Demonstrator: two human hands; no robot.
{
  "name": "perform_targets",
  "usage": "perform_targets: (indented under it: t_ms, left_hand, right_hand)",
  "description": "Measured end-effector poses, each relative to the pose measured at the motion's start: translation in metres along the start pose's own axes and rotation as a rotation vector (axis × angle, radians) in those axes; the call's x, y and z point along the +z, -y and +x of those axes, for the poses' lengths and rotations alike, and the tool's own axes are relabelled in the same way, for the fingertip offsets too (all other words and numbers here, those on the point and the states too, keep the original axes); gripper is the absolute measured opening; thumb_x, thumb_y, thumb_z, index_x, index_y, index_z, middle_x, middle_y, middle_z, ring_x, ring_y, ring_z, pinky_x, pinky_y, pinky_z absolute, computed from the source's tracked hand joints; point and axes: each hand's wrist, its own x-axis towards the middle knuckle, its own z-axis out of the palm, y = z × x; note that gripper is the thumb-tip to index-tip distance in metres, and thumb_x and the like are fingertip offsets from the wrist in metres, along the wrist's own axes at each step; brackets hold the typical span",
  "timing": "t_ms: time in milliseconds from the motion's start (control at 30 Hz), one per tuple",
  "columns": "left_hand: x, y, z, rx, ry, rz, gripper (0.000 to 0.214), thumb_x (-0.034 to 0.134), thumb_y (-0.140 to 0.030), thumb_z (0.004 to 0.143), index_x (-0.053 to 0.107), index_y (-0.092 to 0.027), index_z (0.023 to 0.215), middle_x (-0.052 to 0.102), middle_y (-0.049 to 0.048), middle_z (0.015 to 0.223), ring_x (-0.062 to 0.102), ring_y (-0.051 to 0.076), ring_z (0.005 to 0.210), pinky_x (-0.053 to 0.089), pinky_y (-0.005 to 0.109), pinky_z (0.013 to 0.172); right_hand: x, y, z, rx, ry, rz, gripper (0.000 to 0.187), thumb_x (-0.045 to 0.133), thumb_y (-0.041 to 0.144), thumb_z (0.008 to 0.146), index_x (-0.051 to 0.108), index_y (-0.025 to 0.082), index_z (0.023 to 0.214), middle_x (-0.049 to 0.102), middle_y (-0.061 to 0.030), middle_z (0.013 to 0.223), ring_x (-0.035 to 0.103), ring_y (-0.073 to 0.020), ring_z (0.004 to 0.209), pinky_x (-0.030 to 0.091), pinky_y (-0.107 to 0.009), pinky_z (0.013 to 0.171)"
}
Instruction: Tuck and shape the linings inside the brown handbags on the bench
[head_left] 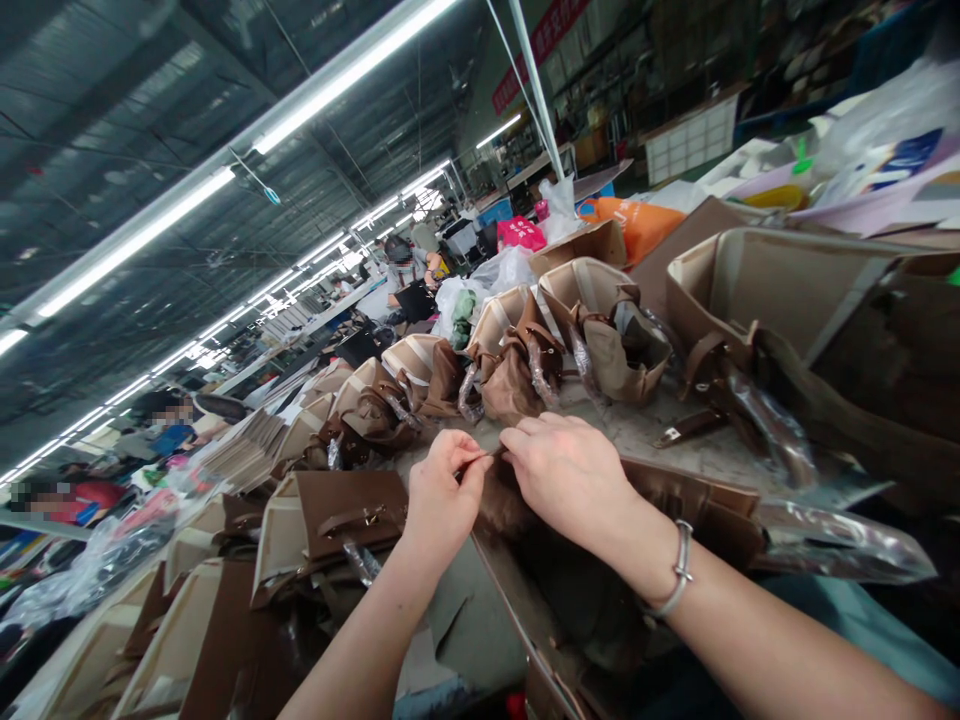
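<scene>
A brown handbag (517,610) lies right in front of me, its dark inside facing up. My right hand (566,475), with a silver bracelet at the wrist, is closed at the bag's far edge, fingers bent down over the brown material. Close beside it, my left hand (450,490) pinches thumb and forefinger together at the same corner. Whatever sits between those fingertips is too small to make out. A plastic-wrapped handle (844,540) sticks out to the right of the bag.
Several half-made brown bags with beige linings stand in a row across the table, including one bag (600,330) beyond my hands and a large one (795,290) at right. More bags (352,510) crowd the left. An orange plastic bag (637,225) lies behind. People work farther off.
</scene>
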Motion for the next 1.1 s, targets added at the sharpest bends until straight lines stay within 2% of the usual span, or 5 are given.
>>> perform_targets:
  t_ms: [100, 400, 600, 800, 1100]
  left_hand:
    - [-0.004, 0.007, -0.002, -0.046, 0.065, -0.034, 0.021, 0.060, -0.026, 0.077, 0.057, -0.021, 0.097, 0.071, -0.0025, 0.079, 0.065, 0.014, 0.075, 0.046, 0.023, 0.070]
    - [-0.015, 0.007, -0.006, -0.037, 0.129, 0.129, 0.016, 0.057, -0.028, 0.079, 0.070, -0.019, 0.081, 0.069, -0.0012, 0.074, 0.061, 0.013, 0.069, 0.041, 0.023, 0.064]
    - [-0.013, 0.008, -0.001, -0.048, 0.141, 0.164, 0.016, 0.056, -0.028, 0.078, 0.066, -0.017, 0.072, 0.061, -0.0022, 0.063, 0.053, 0.012, 0.061, 0.035, 0.022, 0.057]
    - [-0.021, 0.010, 0.000, -0.031, 0.374, 0.117, 0.023, 0.049, -0.032, 0.083, 0.059, -0.017, 0.070, 0.053, -0.0038, 0.061, 0.048, 0.011, 0.062, 0.032, 0.021, 0.057]
    - [-0.020, 0.006, -0.001, 0.005, 0.284, 0.315, 0.031, 0.048, -0.030, 0.082, 0.038, -0.017, 0.056, 0.037, -0.0052, 0.053, 0.036, 0.009, 0.054, 0.023, 0.024, 0.054]
  right_hand:
    - [0.001, -0.002, 0.001, 0.002, -0.013, 0.013, 0.013, 0.050, 0.021, 0.087, 0.057, 0.020, 0.075, 0.060, -0.0025, 0.076, 0.052, -0.0195, 0.076, 0.031, -0.031, 0.067]
    - [0.004, -0.004, 0.002, -0.022, -0.027, 0.005, 0.014, 0.051, 0.023, 0.087, 0.057, 0.020, 0.074, 0.060, -0.0023, 0.075, 0.052, -0.0194, 0.075, 0.029, -0.032, 0.067]
    - [0.007, -0.004, 0.001, -0.021, -0.041, -0.002, 0.013, 0.051, 0.022, 0.087, 0.056, 0.020, 0.075, 0.060, -0.0027, 0.076, 0.052, -0.0198, 0.076, 0.029, -0.032, 0.067]
    - [0.006, -0.006, 0.001, -0.008, -0.039, 0.002, 0.011, 0.053, 0.023, 0.086, 0.056, 0.021, 0.076, 0.060, -0.0023, 0.077, 0.051, -0.0200, 0.075, 0.029, -0.032, 0.067]
    - [0.002, -0.002, 0.001, -0.016, -0.025, 0.029, 0.013, 0.050, 0.022, 0.085, 0.057, 0.020, 0.075, 0.061, -0.0032, 0.077, 0.051, -0.0200, 0.077, 0.029, -0.033, 0.068]
